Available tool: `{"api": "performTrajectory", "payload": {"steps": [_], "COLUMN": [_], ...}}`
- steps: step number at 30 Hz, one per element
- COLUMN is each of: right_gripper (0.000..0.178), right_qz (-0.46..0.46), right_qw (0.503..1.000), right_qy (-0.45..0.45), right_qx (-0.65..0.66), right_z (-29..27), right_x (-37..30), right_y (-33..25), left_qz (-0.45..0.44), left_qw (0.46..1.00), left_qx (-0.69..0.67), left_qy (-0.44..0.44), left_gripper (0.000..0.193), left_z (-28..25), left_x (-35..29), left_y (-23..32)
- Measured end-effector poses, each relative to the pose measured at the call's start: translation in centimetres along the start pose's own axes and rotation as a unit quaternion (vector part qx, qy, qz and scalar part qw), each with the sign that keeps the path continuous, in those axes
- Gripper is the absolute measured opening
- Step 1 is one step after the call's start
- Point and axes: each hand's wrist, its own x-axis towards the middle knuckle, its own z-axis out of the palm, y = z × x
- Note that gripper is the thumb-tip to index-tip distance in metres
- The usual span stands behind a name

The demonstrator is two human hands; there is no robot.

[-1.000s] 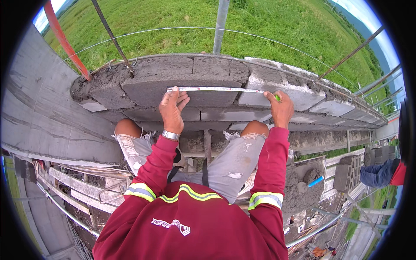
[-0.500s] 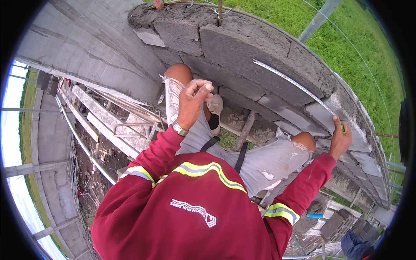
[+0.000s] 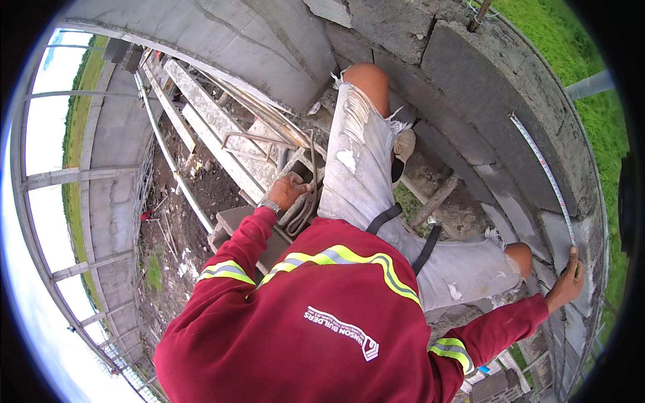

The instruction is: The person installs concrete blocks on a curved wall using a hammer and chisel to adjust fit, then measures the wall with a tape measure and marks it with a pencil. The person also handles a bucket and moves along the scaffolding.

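My right hand (image 3: 568, 282) pinches one end of a white measuring tape strip (image 3: 545, 168). The strip runs along the face of the grey block wall (image 3: 480, 87), its far end bare near the upper course. Down by my left thigh, my left hand (image 3: 289, 190) is closed beside bent brown steel bars (image 3: 313, 181) and a hollow block (image 3: 299, 164). Whether anything sits in its curled fingers is hidden. A metal-banded watch (image 3: 270, 205) is on that wrist.
Long planks (image 3: 218, 151) and a pale pipe (image 3: 164, 144) lie on the left above rubble-strewn ground (image 3: 181, 221). A smooth concrete wall (image 3: 201, 40) rises ahead. Below my legs, a round pole (image 3: 433, 200) slants by the block wall. Grass (image 3: 544, 33) lies beyond.
My left hand has dropped from above my knee to the steel bars at my left side. The view has swung left. My right hand still holds the tape against the wall.
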Motion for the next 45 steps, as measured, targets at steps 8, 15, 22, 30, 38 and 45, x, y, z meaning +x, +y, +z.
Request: {"api": "performTrajectory", "payload": {"steps": [8,15,22,30,38,45], "right_gripper": [0.044,0.052,0.050,0.051,0.052,0.050], "right_qz": [0.031,0.022,-0.005,-0.053,-0.042,-0.055], "right_qw": [0.999,0.998,0.998,0.993,0.995,0.994], "right_qy": [0.002,0.030,0.029,0.095,0.079,0.081], "right_qx": [0.041,-0.042,-0.058,-0.040,-0.044,-0.052], "right_z": [-0.3,-1.0,-0.5,0.2,0.4,0.7], "right_x": [-1.3,-2.2,-2.0,-1.6,-1.6,-1.3], "right_y": [-2.2,-3.5,-2.3,-1.9,-1.4,-1.1], "left_qz": [0.154,0.211,0.460,0.493,0.509,0.503], "left_qw": [0.956,0.922,0.865,0.784,0.815,0.828], "left_qx": [0.154,-0.220,0.008,-0.124,-0.176,-0.158], "left_qy": [0.197,0.240,-0.199,-0.357,-0.217,-0.193], "left_gripper": [0.024,0.035,0.036,0.029,0.026,0.027], "left_z": [7.1,-3.2,-0.3,24.2,32.8,33.4], "left_x": [2.1,-2.8,-10.8,-11.6,-11.5,-10.8], "left_y": [-0.3,10.9,32.6,41.1,42.1,43.5]}}
